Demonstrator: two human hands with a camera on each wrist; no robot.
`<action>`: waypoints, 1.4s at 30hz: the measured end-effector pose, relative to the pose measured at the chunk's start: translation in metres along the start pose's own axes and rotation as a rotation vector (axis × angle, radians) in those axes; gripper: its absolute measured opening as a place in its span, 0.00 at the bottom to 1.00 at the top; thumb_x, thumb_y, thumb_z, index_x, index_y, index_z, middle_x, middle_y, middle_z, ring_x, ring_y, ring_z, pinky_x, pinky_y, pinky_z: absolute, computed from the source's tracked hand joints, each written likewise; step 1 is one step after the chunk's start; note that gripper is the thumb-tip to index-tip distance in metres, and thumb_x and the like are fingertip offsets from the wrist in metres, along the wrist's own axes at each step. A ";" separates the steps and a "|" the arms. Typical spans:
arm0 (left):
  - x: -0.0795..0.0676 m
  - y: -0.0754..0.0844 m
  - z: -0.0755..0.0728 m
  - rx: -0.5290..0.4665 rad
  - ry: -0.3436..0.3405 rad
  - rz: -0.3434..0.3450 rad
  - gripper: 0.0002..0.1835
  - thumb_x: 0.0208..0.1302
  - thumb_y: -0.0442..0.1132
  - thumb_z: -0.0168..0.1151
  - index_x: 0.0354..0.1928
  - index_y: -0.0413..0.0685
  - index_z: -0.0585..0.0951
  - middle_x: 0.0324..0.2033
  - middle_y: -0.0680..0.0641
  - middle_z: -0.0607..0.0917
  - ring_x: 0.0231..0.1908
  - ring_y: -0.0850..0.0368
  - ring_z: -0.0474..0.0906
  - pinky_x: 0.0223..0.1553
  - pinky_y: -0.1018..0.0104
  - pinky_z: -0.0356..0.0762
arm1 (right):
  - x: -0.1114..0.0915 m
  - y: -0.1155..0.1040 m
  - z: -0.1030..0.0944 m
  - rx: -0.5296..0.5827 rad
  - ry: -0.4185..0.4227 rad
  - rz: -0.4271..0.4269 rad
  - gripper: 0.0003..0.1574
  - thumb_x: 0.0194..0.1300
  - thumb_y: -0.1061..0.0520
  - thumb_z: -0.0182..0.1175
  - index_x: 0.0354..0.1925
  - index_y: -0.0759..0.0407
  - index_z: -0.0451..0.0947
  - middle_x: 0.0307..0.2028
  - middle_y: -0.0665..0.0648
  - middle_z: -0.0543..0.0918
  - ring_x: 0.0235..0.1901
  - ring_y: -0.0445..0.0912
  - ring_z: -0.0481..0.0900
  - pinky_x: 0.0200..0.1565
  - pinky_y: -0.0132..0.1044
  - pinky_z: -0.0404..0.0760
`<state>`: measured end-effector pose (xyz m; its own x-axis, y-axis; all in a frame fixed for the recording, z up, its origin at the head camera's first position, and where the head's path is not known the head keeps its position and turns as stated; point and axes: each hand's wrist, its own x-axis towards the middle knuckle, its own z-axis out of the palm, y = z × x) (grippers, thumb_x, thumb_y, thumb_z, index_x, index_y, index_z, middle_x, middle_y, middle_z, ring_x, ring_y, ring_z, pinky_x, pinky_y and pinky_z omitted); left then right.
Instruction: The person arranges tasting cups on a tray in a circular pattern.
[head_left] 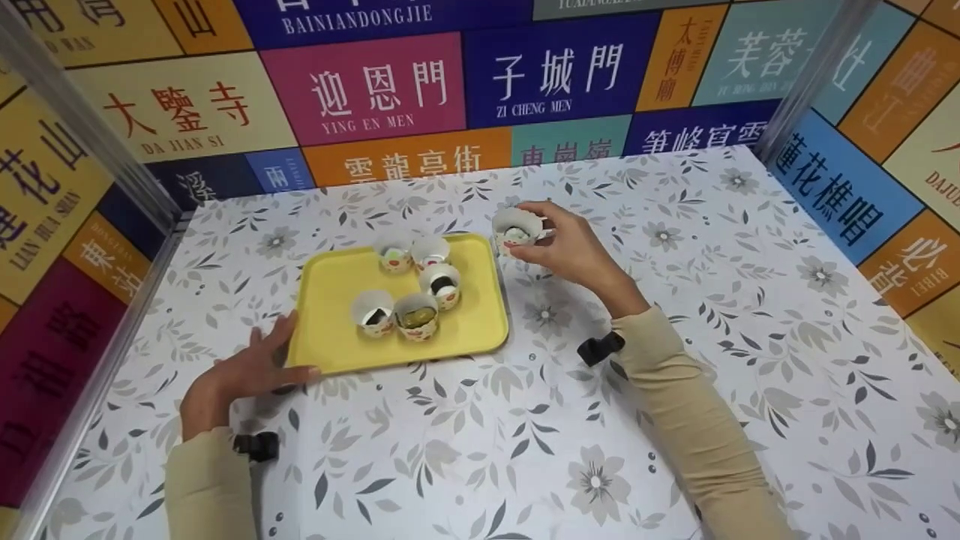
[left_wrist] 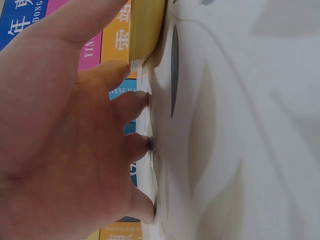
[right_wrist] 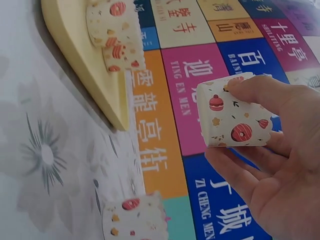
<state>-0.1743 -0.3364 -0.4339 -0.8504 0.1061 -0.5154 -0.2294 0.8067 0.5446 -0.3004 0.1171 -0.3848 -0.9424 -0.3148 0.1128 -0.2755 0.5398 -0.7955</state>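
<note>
My right hand [head_left: 574,247] pinches a white paper baking cup [right_wrist: 235,112] printed with red pastries, beyond the tray's right end. Something pale green and white shows inside it in the head view. Thumb and fingers press its opposite sides. My left hand [head_left: 251,367] spreads its fingers at the left end of a yellow tray [head_left: 330,292]; the thumb lies along the near corner, and the other fingertips reach the table. Several similar cups stand on the tray, including one with a greenish-brown piece [head_left: 417,318] and one with a black-banded white piece [head_left: 444,285].
Another printed cup [right_wrist: 135,220] stands on the table below the held one in the right wrist view. A floral cloth [head_left: 487,450] covers the table. Walls with coloured name panels [head_left: 382,86] rise behind it and at both sides.
</note>
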 end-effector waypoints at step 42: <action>0.001 0.001 -0.002 0.021 -0.030 -0.014 0.65 0.54 0.73 0.65 0.78 0.71 0.29 0.78 0.45 0.23 0.73 0.32 0.11 0.66 0.19 0.26 | 0.045 -0.101 0.138 -0.002 -0.319 -0.160 0.43 0.62 0.51 0.71 0.72 0.50 0.67 0.69 0.52 0.71 0.56 0.44 0.77 0.57 0.34 0.80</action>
<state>-0.1760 -0.3366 -0.4327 -0.8327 0.1115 -0.5423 -0.2307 0.8205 0.5230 -0.2887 -0.0592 -0.3817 -0.7805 -0.6236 0.0439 -0.4154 0.4649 -0.7818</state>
